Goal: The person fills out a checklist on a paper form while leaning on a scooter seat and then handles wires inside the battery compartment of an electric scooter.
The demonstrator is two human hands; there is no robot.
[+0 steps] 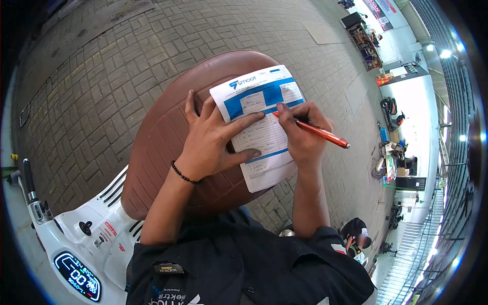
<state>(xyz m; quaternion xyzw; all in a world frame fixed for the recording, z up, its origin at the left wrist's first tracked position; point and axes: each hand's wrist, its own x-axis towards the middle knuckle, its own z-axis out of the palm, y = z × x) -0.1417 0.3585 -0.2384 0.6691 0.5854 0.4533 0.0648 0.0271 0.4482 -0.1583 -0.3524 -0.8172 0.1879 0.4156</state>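
Observation:
A stack of white paper forms [277, 133] with blue bands and handwriting lies on a brown scooter seat [157, 147]. My left hand [208, 134] rests with spread fingers across the left side of the forms, thumb and forefinger pressing on the sheet. A beaded bracelet [184, 173] circles that wrist. In my right hand [306, 134] is a red pen [323, 133], pinched between thumb and fingers. Its tip meets the top sheet near the middle, close to my left forefinger. Part of the writing is hidden under both hands.
The white scooter body [96, 218] spreads at the left, with a black handlebar grip [29, 178] and a lit display [77, 276]. Grey paving [122, 71] surrounds the seat. Another person [356, 234] crouches at the lower right. Parked scooters [390, 114] and shelves [363, 46] stand farther right.

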